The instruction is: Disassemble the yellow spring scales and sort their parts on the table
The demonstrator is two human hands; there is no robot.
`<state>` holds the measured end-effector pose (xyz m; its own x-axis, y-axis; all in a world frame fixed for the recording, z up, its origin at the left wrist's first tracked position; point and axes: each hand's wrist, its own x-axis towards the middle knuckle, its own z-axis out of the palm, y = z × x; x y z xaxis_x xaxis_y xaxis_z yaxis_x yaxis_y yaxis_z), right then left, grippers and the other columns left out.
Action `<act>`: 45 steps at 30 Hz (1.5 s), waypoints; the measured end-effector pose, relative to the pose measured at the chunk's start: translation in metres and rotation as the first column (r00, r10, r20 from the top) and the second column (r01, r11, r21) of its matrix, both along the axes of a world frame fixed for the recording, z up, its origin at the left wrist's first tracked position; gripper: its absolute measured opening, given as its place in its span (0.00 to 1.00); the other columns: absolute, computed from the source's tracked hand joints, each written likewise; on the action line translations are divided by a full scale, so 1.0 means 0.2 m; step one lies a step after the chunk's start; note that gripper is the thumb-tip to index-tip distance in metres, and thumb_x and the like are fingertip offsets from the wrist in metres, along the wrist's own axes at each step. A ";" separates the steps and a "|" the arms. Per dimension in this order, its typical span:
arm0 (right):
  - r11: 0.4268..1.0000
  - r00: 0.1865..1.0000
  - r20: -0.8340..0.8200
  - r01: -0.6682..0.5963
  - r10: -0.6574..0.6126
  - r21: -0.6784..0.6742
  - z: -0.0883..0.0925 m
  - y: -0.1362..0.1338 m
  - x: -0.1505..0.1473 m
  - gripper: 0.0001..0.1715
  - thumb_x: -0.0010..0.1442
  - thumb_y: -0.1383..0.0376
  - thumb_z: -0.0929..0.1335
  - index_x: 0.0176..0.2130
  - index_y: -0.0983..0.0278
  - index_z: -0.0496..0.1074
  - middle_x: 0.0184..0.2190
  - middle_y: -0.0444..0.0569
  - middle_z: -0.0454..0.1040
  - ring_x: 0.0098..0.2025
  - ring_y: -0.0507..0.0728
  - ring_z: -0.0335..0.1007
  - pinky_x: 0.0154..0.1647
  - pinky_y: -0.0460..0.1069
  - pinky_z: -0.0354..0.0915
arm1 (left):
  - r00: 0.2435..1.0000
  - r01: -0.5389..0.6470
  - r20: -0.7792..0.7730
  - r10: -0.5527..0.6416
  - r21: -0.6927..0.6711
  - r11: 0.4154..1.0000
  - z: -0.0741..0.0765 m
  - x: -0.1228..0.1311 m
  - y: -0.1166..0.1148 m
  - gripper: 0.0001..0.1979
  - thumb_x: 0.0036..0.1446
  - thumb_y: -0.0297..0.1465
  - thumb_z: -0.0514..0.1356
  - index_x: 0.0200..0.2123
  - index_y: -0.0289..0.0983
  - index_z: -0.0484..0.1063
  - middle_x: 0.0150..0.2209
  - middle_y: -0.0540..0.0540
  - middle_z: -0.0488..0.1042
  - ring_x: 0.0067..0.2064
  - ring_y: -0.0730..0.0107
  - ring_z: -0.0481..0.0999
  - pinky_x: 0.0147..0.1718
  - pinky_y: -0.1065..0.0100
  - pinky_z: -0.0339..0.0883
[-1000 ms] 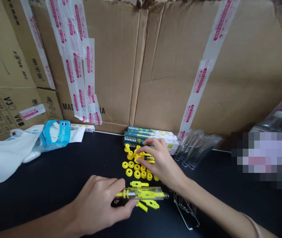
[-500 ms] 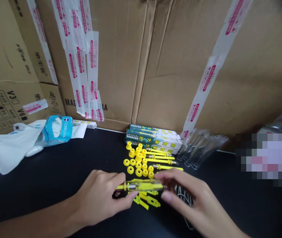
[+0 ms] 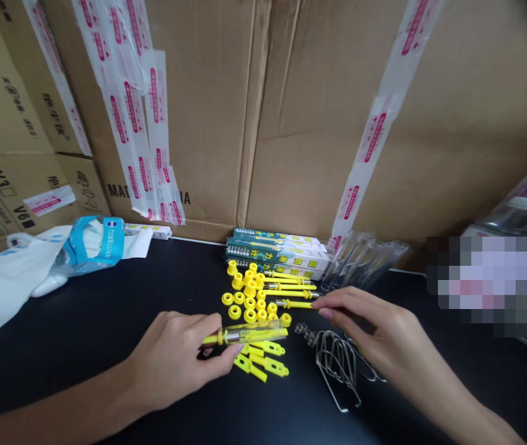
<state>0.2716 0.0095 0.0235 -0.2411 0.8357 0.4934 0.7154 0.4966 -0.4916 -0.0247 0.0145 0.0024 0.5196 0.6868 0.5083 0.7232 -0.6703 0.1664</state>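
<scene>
Left hand [image 3: 175,355]: my view shows fingers clenched on a clear test screwdriver [image 3: 244,335];
Right hand [image 3: 377,330]: fingers released, beside a loose screwdriver [image 3: 293,303];
Risk: a brush could scatter the yellow caps [image 3: 250,306];

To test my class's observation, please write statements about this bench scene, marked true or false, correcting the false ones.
1. The left hand holds a clear-handled yellow screwdriver. True.
2. The right hand grips the bent wire pieces. False: it holds nothing visible and is beside them.
3. Yellow rings lie on the black bench. True.
4. The green-and-white boxes lie in front of the yellow rings. False: they lie behind them, against the cardboard.
</scene>
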 end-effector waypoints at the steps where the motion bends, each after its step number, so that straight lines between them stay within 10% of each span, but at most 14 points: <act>1: 1.000 0.999 0.036 -0.025 0.025 0.019 -0.02 0.01 0.02 0.13 0.66 0.60 0.64 0.37 0.58 0.78 0.37 0.50 0.81 0.37 0.59 0.79 0.40 0.52 0.76 | 1.000 0.009 -0.001 -0.009 0.004 1.000 0.00 0.00 0.00 0.15 0.59 0.35 0.58 0.22 0.39 0.62 0.16 0.58 0.65 0.15 0.79 0.64 0.17 0.72 0.50; 16: 0.988 0.991 0.060 -0.109 0.116 -0.112 -0.08 0.04 0.02 0.19 0.56 0.74 0.66 0.47 0.60 0.74 0.35 0.47 0.82 0.34 0.55 0.80 0.38 0.50 0.77 | 0.999 0.021 -0.048 -0.020 0.025 0.999 0.01 0.01 0.00 0.16 0.61 0.35 0.57 0.22 0.39 0.62 0.16 0.58 0.64 0.15 0.79 0.63 0.16 0.72 0.51; 38: 0.973 0.975 0.097 -0.184 0.198 -0.138 -0.03 -0.03 -0.03 0.13 0.68 0.60 0.65 0.51 0.57 0.72 0.49 0.50 0.76 0.51 0.58 0.74 0.52 0.54 0.70 | 0.999 0.047 -0.017 -0.047 0.000 0.999 0.00 0.01 0.00 0.14 0.60 0.34 0.58 0.23 0.39 0.62 0.17 0.58 0.65 0.15 0.79 0.64 0.17 0.72 0.51; 45: 0.961 0.974 -0.155 -0.195 0.167 -0.193 -0.07 -0.13 -0.19 0.08 0.65 0.58 0.68 0.43 0.58 0.74 0.33 0.43 0.78 0.31 0.53 0.75 0.34 0.46 0.71 | 0.994 0.108 -0.001 -0.108 0.024 0.994 -0.01 0.00 -0.01 0.12 0.58 0.33 0.61 0.24 0.39 0.64 0.19 0.58 0.67 0.17 0.77 0.67 0.18 0.72 0.54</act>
<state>0.2328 -0.0172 0.0091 -0.3402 0.8712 0.3539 0.5419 0.4892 -0.6835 -0.0249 0.0120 0.0012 0.5900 0.6142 0.5240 0.6460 -0.7485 0.1500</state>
